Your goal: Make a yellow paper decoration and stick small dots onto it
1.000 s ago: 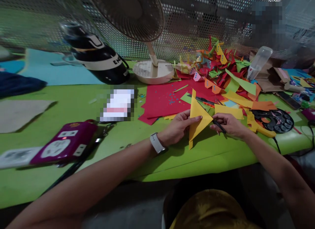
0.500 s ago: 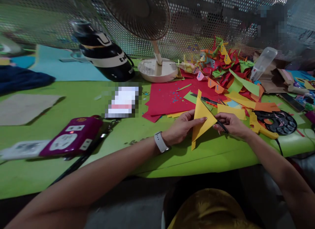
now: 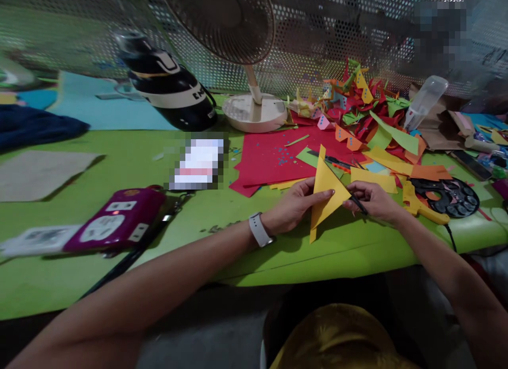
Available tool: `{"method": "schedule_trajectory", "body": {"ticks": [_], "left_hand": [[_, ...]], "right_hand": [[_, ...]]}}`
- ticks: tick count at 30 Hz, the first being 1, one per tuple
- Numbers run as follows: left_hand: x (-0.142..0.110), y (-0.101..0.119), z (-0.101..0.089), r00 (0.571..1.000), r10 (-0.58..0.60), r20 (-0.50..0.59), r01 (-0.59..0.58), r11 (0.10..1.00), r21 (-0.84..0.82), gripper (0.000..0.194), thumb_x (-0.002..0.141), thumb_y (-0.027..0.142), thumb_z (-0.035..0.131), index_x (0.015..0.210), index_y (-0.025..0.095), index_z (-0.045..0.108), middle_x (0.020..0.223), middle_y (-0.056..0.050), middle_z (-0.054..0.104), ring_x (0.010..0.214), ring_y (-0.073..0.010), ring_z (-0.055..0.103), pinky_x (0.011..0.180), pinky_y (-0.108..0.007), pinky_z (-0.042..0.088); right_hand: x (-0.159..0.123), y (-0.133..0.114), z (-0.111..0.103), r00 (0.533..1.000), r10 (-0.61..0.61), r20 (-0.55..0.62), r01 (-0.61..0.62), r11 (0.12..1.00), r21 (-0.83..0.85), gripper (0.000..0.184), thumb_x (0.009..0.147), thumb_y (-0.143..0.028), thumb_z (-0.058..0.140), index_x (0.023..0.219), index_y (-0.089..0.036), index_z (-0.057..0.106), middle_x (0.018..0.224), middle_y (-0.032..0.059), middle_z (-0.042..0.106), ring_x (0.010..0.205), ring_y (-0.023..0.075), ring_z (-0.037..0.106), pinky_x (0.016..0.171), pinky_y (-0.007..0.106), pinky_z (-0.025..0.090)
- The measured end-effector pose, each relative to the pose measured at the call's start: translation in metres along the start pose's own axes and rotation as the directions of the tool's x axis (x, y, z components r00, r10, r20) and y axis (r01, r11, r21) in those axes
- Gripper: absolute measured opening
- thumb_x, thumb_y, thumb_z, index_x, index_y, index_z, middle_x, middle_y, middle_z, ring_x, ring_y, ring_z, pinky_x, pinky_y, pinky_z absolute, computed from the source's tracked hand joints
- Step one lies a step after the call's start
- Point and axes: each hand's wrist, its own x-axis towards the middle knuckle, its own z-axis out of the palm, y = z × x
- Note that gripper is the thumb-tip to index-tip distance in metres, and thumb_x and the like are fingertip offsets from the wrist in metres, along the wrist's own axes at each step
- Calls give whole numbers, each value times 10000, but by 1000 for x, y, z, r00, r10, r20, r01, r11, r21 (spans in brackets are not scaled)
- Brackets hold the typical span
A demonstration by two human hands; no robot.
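– When you look at the hands, what is between them?
– A yellow paper [image 3: 327, 191], folded into a triangle and held up over the near side of the green table [image 3: 357, 260], one corner pointing right

– How does the left hand [image 3: 291, 205] have it?
– In a pinch: the thumb lies across the front, the other fingers go behind its left part, so there is only the paper's thickness between them. A white watch [image 3: 260, 228] sits on that wrist

– And the right hand [image 3: 375, 199]?
– Its fingers are curled close round a dark tool [image 3: 359, 204], which sits at the triangle's right corner. I can't tell what sort of tool it is, or whether it is cutting into the paper

– What lies around them?
– Red sheets [image 3: 265, 165] on the far side, with a thin green strip [image 3: 297, 141] and blue specks [image 3: 283, 157] on top. Flat yellow pieces [image 3: 373, 179] lie just beyond the right hand; to its right are a yellow glue gun [image 3: 411, 204] and a black tray [image 3: 460, 197]

– Farther out?
– A heap of coloured scraps [image 3: 357, 99] at the far right, with a tilted clear bottle [image 3: 431, 96] just right of it. A fan [image 3: 238, 35] stands far off in the middle, a black bottle [image 3: 174, 96] to its left. Nearer, on the left, lie a phone [image 3: 200, 160] with a blurred screen and a purple box [image 3: 119, 221]
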Motion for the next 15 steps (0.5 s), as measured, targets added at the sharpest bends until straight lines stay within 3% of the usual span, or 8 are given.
{"method": "schedule_trajectory", "body": {"ticks": [15], "left_hand": [[-3,0,1,1000,-17,22,16,999,28,366,663,275,863,972,147,715,939,-62,768,774,-161,691,752,-286,533]], "right_hand": [[2,3,-2,1000,17,13,-18,1000,10,453,574,-393,876,907,-177,658,707,-22,663,569,78,545,517,214,452]]}}
